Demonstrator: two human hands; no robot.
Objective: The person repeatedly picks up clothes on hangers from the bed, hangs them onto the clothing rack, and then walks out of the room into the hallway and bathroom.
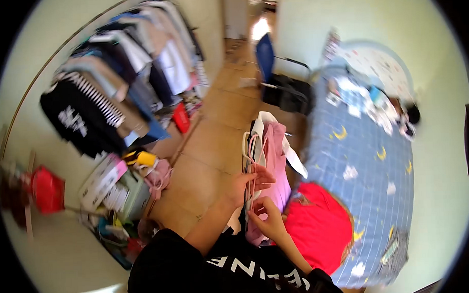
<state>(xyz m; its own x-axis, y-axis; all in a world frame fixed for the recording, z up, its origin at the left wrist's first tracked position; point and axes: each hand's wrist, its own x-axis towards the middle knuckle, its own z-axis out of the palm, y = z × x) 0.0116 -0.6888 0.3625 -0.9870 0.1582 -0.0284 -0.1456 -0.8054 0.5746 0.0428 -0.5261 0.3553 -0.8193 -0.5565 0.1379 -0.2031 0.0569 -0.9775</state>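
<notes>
My left hand (254, 180) is closed around several clothes hangers (251, 151), pink and white ones among them, held together in front of my body. Clothes hang beside them: a pink garment (276, 168) and a white one (296, 162) sticking out behind it. Lower down, my right hand (268, 220) has its thumb and fingers pinched at the lower part of the hangers, against the pink cloth. Exactly what sits between those fingers is too small to make out. A red cloth (320, 226) lies just right of my right hand, at the bed's edge.
A bed (370, 178) with a blue patterned sheet fills the right side, with clothes piled (377, 103) near its headboard. A dark chair (284, 88) stands ahead. On the left, clothes hang on a rack (123, 78) above boxes and bags (120, 194). Tiled floor (213, 131) runs between.
</notes>
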